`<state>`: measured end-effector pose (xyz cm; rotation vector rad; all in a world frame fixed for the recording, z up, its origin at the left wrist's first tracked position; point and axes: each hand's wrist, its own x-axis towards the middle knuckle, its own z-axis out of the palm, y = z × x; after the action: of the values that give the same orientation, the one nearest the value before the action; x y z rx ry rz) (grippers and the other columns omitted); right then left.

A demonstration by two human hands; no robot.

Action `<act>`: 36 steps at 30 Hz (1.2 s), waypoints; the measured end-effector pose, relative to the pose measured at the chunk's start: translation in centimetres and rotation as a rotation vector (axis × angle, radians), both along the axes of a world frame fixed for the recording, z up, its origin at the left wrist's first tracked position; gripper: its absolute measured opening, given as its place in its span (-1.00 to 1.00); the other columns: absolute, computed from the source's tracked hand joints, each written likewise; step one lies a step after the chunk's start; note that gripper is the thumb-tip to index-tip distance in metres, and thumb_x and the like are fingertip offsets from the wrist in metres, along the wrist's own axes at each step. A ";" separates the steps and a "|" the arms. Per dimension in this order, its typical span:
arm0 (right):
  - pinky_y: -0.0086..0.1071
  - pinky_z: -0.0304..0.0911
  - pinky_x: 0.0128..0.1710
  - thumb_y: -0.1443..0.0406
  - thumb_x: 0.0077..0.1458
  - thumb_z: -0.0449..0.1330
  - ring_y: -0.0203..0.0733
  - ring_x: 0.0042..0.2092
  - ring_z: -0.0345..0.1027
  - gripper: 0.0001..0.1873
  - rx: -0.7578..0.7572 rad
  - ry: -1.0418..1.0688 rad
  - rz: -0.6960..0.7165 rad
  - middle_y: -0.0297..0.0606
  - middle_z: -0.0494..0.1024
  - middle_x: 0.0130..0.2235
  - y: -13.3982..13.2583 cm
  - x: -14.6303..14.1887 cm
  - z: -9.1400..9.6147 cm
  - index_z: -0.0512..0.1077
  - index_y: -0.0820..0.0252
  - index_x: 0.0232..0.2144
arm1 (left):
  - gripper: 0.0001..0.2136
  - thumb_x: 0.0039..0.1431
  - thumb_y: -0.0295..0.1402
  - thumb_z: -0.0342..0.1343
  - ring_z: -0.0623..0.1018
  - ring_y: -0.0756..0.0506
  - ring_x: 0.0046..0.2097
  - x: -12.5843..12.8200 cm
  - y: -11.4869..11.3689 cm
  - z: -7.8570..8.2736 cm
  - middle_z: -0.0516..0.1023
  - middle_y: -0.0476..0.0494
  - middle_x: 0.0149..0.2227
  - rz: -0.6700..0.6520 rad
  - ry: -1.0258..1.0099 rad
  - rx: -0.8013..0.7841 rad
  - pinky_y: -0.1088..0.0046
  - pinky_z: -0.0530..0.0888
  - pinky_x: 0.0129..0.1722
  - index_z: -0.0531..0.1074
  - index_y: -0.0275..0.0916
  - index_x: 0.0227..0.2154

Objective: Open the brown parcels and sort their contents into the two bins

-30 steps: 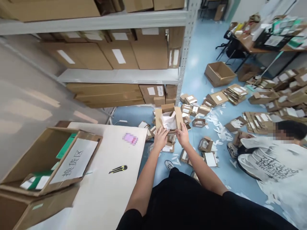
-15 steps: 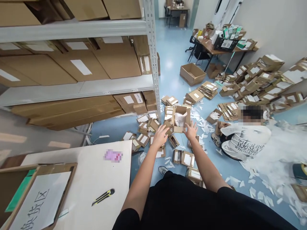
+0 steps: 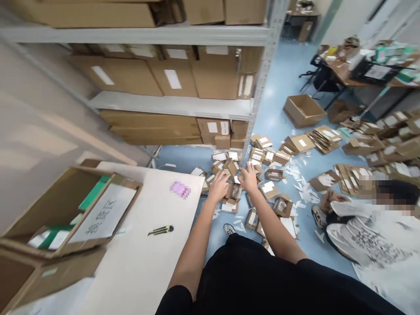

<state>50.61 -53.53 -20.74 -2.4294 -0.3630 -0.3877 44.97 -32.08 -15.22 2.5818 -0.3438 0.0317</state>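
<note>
1. Cardboard boxes, small ones, lie in a loose heap on the blue floor right in front of me, just past the right edge of the bench.
2. My left hand is down on the near side of that heap, fingers spread over the boxes. I can't tell whether it grips one.
3. My right hand is just beside it, slightly farther in, fingers bent over the boxes. I can't tell whether it holds anything either.
4. On my left, the white bench carries an open carton with a paper sign on its flap, and a yellow-and-black utility knife lies on the bench nearer the heap.
5. Steel shelving stacked with cartons stands beyond the bench.
6. Off to my right, a co-worker sits on the floor near white paper scraps.
</note>
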 end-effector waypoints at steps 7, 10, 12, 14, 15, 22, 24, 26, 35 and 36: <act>0.24 0.05 0.42 0.28 0.20 0.26 0.27 0.51 -0.14 -0.52 -0.013 -0.022 0.453 -0.12 0.08 0.50 16.4 -3.9 1.3 0.51 0.12 0.17 | -0.46 0.26 -0.43 0.20 0.18 -0.33 0.48 -11.7 11.9 1.2 0.22 -0.23 0.47 0.434 -0.019 0.043 -0.03 0.26 0.44 0.39 -0.13 0.31; 0.21 0.06 0.42 0.28 0.21 0.25 0.25 0.52 -0.15 -0.51 -0.020 -0.034 0.655 -0.11 0.10 0.50 23.9 -8.5 2.3 0.50 0.13 0.19 | -0.46 0.26 -0.44 0.21 0.15 -0.34 0.49 -19.5 16.6 1.6 0.20 -0.24 0.47 0.654 -0.023 0.035 -0.05 0.29 0.41 0.38 -0.11 0.31; 0.20 0.07 0.42 0.27 0.22 0.24 0.24 0.52 -0.16 -0.51 -0.015 -0.047 0.790 -0.09 0.11 0.49 28.7 -12.5 3.1 0.49 0.14 0.19 | -0.46 0.26 -0.45 0.21 0.14 -0.33 0.50 -25.4 19.3 1.7 0.21 -0.21 0.47 0.799 -0.034 0.023 -0.06 0.30 0.41 0.38 -0.08 0.30; 0.20 0.08 0.42 0.27 0.23 0.24 0.23 0.52 -0.15 -0.52 -0.003 -0.063 0.924 -0.08 0.13 0.48 33.1 -17.2 3.8 0.49 0.14 0.19 | -0.46 0.26 -0.45 0.20 0.14 -0.33 0.50 -31.6 21.5 1.9 0.21 -0.22 0.47 0.941 -0.043 0.010 -0.05 0.29 0.41 0.38 -0.08 0.30; 0.21 0.09 0.41 0.27 0.24 0.23 0.23 0.52 -0.14 -0.53 0.006 -0.071 0.992 -0.08 0.14 0.48 35.2 -19.8 4.1 0.49 0.13 0.19 | -0.47 0.27 -0.45 0.20 0.14 -0.34 0.50 -34.8 22.4 2.0 0.21 -0.23 0.47 1.011 -0.047 0.005 -0.05 0.29 0.41 0.38 -0.09 0.30; 0.25 0.11 0.39 0.25 0.24 0.21 0.26 0.50 -0.09 -0.56 0.072 -0.095 1.420 -0.04 0.18 0.46 46.0 -40.3 4.9 0.50 0.13 0.16 | -0.48 0.29 -0.43 0.18 0.15 -0.34 0.49 -57.0 24.4 2.5 0.20 -0.22 0.48 1.434 -0.076 0.003 -0.03 0.32 0.39 0.37 -0.09 0.31; 0.28 0.11 0.38 0.24 0.25 0.20 0.26 0.50 -0.07 -0.56 0.074 -0.082 1.542 -0.05 0.17 0.46 47.6 -46.5 4.7 0.50 0.11 0.17 | -0.48 0.29 -0.42 0.18 0.15 -0.33 0.49 -63.1 23.7 2.4 0.20 -0.22 0.48 1.550 -0.074 -0.006 -0.03 0.32 0.39 0.37 -0.09 0.31; 0.29 0.13 0.37 0.24 0.26 0.19 0.25 0.50 -0.07 -0.55 0.067 -0.064 1.666 -0.07 0.17 0.47 48.4 -52.6 4.3 0.48 0.08 0.18 | -0.47 0.29 -0.43 0.17 0.15 -0.33 0.49 -68.9 22.4 2.2 0.19 -0.23 0.48 1.673 -0.068 -0.022 -0.02 0.31 0.39 0.37 -0.11 0.31; 0.22 0.13 0.40 0.27 0.26 0.17 0.21 0.50 -0.06 -0.53 -0.019 -0.060 2.225 -0.08 0.15 0.48 47.5 -74.3 3.4 0.47 0.11 0.21 | -0.50 0.29 -0.44 0.15 0.19 -0.28 0.48 -87.0 12.4 -0.7 0.22 -0.28 0.46 2.231 -0.144 -0.064 0.02 0.24 0.45 0.40 -0.17 0.29; 0.22 0.13 0.40 0.27 0.26 0.17 0.20 0.50 -0.06 -0.52 -0.033 -0.055 2.272 -0.09 0.15 0.48 47.3 -76.0 3.2 0.46 0.11 0.22 | -0.50 0.29 -0.44 0.15 0.20 -0.28 0.47 -88.1 11.3 -1.1 0.22 -0.30 0.46 2.278 -0.147 -0.072 0.02 0.25 0.44 0.40 -0.19 0.28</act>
<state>-25.40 -6.22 -17.50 -0.7197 -2.4614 0.5731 -43.11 -20.81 -16.27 1.4753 2.3342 0.8919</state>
